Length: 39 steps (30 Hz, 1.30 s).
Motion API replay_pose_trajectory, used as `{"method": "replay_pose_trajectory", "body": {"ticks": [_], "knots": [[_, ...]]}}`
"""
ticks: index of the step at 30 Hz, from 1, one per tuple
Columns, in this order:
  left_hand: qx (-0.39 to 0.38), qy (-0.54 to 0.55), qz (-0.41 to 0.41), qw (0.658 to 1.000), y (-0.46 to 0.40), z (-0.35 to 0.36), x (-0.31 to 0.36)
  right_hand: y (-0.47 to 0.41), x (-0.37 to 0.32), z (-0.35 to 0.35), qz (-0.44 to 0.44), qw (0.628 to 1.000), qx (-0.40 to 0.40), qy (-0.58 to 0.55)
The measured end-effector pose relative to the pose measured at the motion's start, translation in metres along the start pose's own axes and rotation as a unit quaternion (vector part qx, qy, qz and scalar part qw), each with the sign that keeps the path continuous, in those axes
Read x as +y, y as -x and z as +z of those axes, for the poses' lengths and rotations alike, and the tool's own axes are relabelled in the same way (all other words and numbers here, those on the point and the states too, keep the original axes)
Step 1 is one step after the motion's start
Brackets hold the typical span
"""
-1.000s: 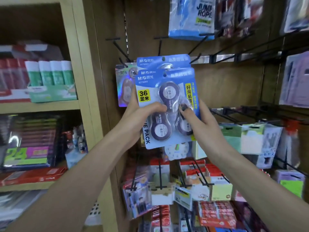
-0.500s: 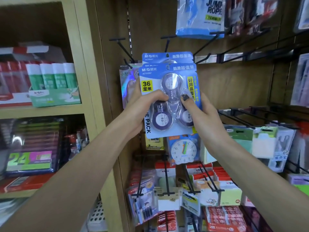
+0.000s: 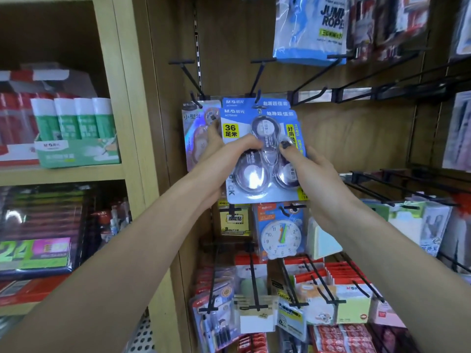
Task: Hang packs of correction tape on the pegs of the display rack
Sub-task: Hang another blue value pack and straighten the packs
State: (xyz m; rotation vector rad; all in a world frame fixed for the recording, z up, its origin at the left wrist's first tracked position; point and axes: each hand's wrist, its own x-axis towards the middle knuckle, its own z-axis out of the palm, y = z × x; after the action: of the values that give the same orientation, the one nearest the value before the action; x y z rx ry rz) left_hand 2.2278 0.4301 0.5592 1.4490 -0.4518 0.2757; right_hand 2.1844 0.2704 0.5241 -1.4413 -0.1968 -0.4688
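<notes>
A brown wood-grain back panel (image 3: 356,138) fills the middle and right, with a slotted metal upright strip (image 3: 196,47) running down it. To the left stands a pale wooden shelving unit (image 3: 132,138) whose upright post divides it from the panel; its upper shelf board (image 3: 63,173) is lit, while the recess above it lies in shadow. Light falls from above and in front, leaving glare on glossy surfaces. At the bottom edge, a perforated pale metal sheet (image 3: 145,335) shows, possibly a lower shelf, though it is too cropped to tell.
</notes>
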Motion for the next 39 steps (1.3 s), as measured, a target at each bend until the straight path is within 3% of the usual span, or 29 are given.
{"method": "replay_pose_trajectory", "body": {"ticks": [6, 14, 23, 32, 39], "knots": [[0.008, 0.004, -0.105, 0.994, -0.011, 0.0, 0.002, -0.03, -0.008, 0.007, 0.041, 0.999, 0.003, 0.026], [0.008, -0.015, -0.142, 0.99, -0.008, -0.002, 0.001, -0.035, -0.003, 0.005, 0.033, 0.997, -0.017, 0.068], [-0.003, -0.092, -0.079, 0.993, 0.016, -0.012, -0.007, -0.012, 0.02, 0.0, -0.037, 0.997, 0.0, 0.075], [-0.045, -0.089, 0.035, 0.994, 0.032, -0.021, -0.006, 0.014, 0.008, -0.008, -0.127, 0.989, -0.038, 0.062], [-0.032, -0.079, 0.076, 0.993, 0.03, -0.014, 0.002, 0.011, -0.002, -0.011, -0.157, 0.985, -0.046, 0.051]]}}
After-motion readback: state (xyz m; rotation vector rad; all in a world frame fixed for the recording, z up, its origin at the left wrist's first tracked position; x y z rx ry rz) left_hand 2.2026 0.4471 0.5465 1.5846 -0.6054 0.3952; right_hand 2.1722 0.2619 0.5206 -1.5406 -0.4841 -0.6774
